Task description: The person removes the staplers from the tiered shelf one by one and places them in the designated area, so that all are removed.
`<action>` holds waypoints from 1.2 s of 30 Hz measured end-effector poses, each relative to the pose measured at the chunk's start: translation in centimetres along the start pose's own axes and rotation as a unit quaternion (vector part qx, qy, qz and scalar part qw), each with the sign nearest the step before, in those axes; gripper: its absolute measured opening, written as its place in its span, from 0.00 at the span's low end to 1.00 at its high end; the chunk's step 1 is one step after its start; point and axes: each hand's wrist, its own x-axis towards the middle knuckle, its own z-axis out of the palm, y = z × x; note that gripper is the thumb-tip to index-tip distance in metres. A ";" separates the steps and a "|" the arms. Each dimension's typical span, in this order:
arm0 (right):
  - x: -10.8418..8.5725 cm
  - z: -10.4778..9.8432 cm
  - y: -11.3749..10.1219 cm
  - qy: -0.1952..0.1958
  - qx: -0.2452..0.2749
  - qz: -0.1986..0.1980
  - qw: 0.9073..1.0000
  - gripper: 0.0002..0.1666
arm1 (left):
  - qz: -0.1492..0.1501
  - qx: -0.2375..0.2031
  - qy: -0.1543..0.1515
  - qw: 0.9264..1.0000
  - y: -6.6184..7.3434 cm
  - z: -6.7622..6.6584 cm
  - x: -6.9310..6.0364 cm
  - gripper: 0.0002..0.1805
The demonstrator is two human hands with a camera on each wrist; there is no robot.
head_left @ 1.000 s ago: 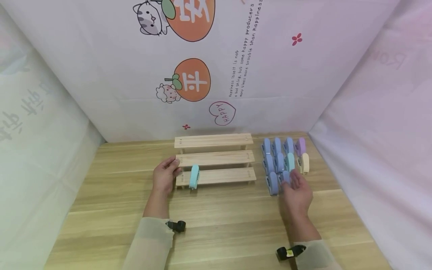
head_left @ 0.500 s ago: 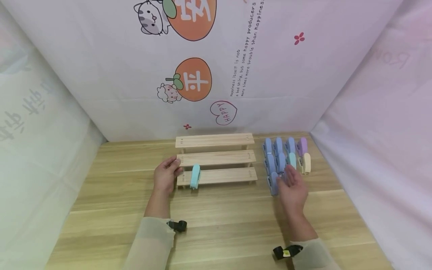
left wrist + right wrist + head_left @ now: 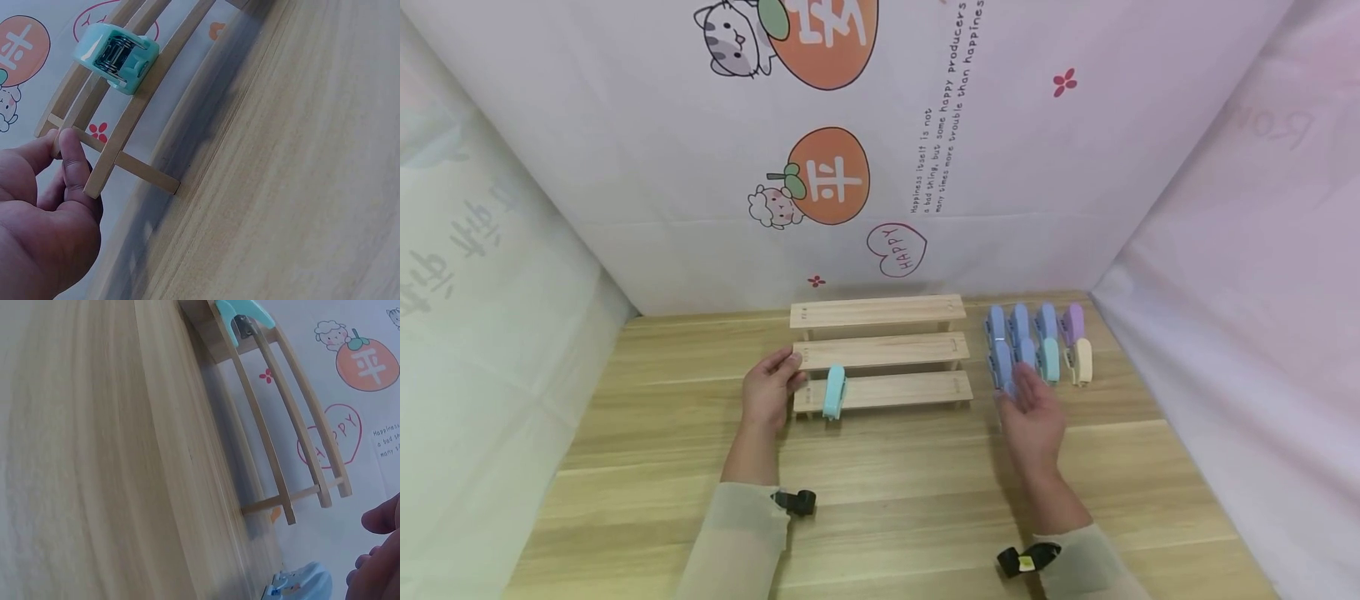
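Observation:
My left hand [image 3: 767, 392] pinches the left end of the middle board on a small three-step wooden rack [image 3: 887, 350]; the left wrist view shows thumb and finger meeting at that end. A mint-green clothes peg [image 3: 834, 392] is clipped on the rack's front board near its left end, its spring visible in the left wrist view. My right hand [image 3: 1036, 425] hovers over the front of a group of blue clothes pegs [image 3: 1000, 362], fingers loosely extended, hiding the frontmost ones. In the right wrist view, a blue peg [image 3: 303, 584] lies apart from the fingers.
Right of the rack, behind my right hand, stand more pegs in rows: a purple peg [image 3: 1072, 323], a mint peg [image 3: 1048, 360] and a cream peg [image 3: 1081, 361]. A white printed cloth [image 3: 985, 250] rises at the wooden table's [image 3: 880, 508] back edge, with cloth on both sides.
My right hand has shifted left across the front pegs, uncovering the mint peg and covering the front-left blue one. The left hand stays at the rack.

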 end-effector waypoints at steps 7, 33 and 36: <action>-0.3 1.1 0.1 -0.017 0.009 0.004 1.000 0.33 | 0.003 -0.005 -0.002 1.000 0.1 0.0 -0.2 0.25; -2.5 6.5 -1.0 -0.082 0.028 -0.013 0.996 0.32 | 0.005 -0.003 0.004 1.000 0.1 -0.1 0.0 0.24; -2.7 7.0 -1.1 -0.092 0.033 -0.011 0.995 0.34 | 0.006 -0.004 0.004 1.000 0.1 -0.1 0.1 0.24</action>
